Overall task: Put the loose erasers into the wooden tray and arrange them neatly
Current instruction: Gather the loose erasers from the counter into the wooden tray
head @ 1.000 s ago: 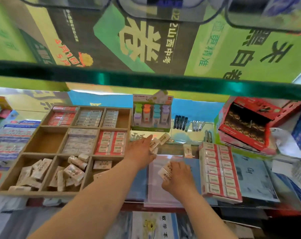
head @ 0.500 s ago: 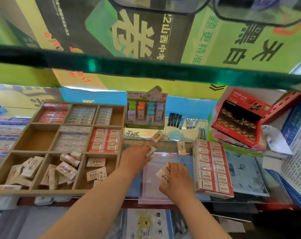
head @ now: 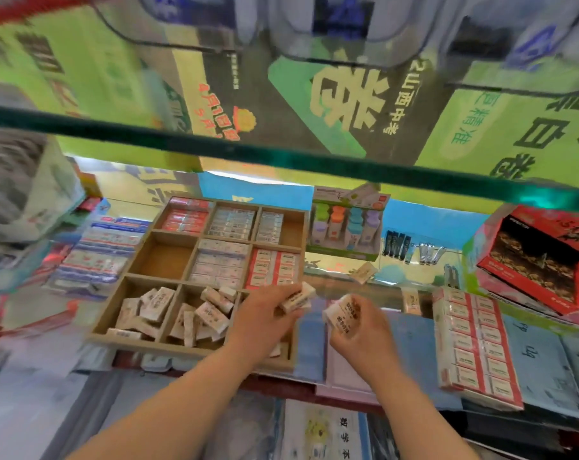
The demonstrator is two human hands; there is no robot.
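The wooden tray [head: 128,323] with nine compartments lies left of centre. Its back and middle cells hold neat rows of wrapped erasers; the two front-left cells hold jumbled white erasers [head: 211,313]. My left hand [head: 265,313] hovers over the tray's front-right cell and grips a white eraser [head: 298,297]. My right hand [head: 361,330], just right of the tray, holds a small stack of erasers [head: 341,313]. Two loose erasers lie on the shelf behind: one [head: 364,272] tilted, another [head: 411,300] near the red-and-white box.
A red-and-white display box of erasers [head: 474,346] sits at the right. Behind are a box of coloured correction items [head: 344,227], nail clippers [head: 411,250] and a red open carton [head: 540,257]. A green glass shelf edge [head: 281,154] crosses overhead. Booklets cover the shelf surface.
My left hand picked an eraser from the shelf and drew it back toward the tray's front-right cell. The right hand kept its stack, and the camera swung left.
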